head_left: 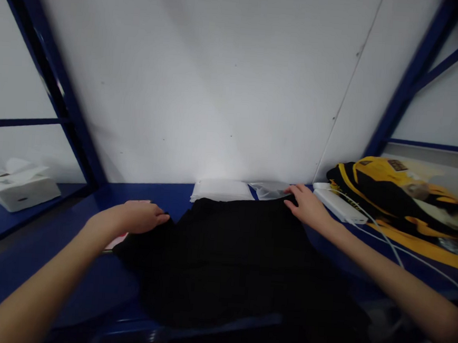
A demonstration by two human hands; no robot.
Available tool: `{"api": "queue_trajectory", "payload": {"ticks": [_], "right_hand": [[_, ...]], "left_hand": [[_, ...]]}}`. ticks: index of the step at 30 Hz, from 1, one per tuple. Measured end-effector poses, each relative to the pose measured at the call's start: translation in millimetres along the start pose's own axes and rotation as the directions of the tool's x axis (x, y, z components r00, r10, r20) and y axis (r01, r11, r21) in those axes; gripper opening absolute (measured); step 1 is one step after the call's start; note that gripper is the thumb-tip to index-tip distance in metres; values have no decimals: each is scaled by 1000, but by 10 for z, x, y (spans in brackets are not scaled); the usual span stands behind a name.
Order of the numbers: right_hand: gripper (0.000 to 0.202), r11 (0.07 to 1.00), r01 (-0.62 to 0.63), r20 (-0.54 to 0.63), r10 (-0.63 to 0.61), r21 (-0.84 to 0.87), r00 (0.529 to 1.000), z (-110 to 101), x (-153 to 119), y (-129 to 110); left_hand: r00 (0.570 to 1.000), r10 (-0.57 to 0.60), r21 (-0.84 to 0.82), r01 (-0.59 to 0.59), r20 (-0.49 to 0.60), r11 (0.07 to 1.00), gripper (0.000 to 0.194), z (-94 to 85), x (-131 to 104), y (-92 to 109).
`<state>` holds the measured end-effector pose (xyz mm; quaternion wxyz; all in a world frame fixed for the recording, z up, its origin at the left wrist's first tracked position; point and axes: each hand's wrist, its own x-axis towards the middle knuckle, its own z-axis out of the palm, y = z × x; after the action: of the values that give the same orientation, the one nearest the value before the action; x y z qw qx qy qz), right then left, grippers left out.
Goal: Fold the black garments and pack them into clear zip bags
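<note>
A black garment lies spread across the blue table and hangs toward me over the front edge. Its folds are hard to make out in the dark cloth. My left hand pinches the cloth at the garment's left side, where a sleeve-like part sticks out. At the far right corner, my right hand has the edge of the fabric between thumb and fingers. Beneath the left hand, a pink and white flat item shows in part.
A white stack and a clear plastic bag lie by the wall. To the right are a white power strip with cables and a yellow-and-black bag or cloth. A tissue pack sits at far left, beyond the blue frame post.
</note>
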<state>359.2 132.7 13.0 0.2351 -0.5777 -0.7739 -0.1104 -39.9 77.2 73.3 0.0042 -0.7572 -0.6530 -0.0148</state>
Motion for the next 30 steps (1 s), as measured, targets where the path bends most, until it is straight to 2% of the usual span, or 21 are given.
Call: {"api": "queue_trajectory", "payload": {"ticks": [2, 3, 6, 7, 10, 12, 14, 17, 19, 21, 24, 26, 28, 30], "right_hand": [[21, 997, 62, 30, -63, 46, 998, -141, -91, -97], [21, 994, 83, 54, -88, 78, 995, -215, -147, -147], [26, 981, 97, 174, -126, 170, 977, -417, -349, -266], [29, 976, 83, 235, -130, 200, 963, -470, -421, -289], [36, 963, 28, 428, -145, 268, 892, -569, -598, -311], [37, 960, 4, 511, -153, 280, 846, -585, -658, -302], [33, 961, -2, 563, -160, 277, 811, -575, -669, -292], [24, 951, 15, 591, -205, 310, 781, -558, -639, -290], [22, 932, 25, 560, -239, 362, 793, -578, -628, -287], [22, 915, 29, 488, -241, 403, 839, -634, -647, -272], [22, 917, 54, 304, -186, 394, 934, -765, -741, -228], [21, 939, 71, 150, -127, 335, 981, -850, -839, -200], [19, 955, 66, 38, -80, 288, 996, -908, -944, -184], [18, 952, 46, 9, -51, 301, 999, -931, -1037, -179]], "left_hand": [[999, 36, 84, -33, -25, 996, 36, 24, 27, 128], [995, 91, 116, -87, -36, 989, 40, 38, 40, 208], [936, 351, 56, -349, -18, 935, 44, 129, 97, 427], [920, 392, 15, -392, 7, 920, 44, 178, 126, 472], [929, 355, -64, -350, 107, 934, 50, 349, 234, 505], [938, 314, -90, -303, 148, 949, 56, 437, 289, 484], [951, 282, -75, -275, 126, 959, 59, 472, 295, 475], [981, 194, -6, -194, 28, 981, 63, 416, 182, 507], [991, 135, 7, -135, -25, 991, 65, 328, 40, 523], [993, 106, 5, -106, -56, 994, 63, 232, -117, 495], [987, 158, -35, -159, -28, 987, 50, 131, -316, 354], [977, 214, -82, -214, -1, 973, 43, 111, -411, 239], [968, 252, -117, -251, -3, 961, 36, 120, -483, 160], [964, 266, -133, -267, -23, 954, 26, 148, -550, 143]]}}
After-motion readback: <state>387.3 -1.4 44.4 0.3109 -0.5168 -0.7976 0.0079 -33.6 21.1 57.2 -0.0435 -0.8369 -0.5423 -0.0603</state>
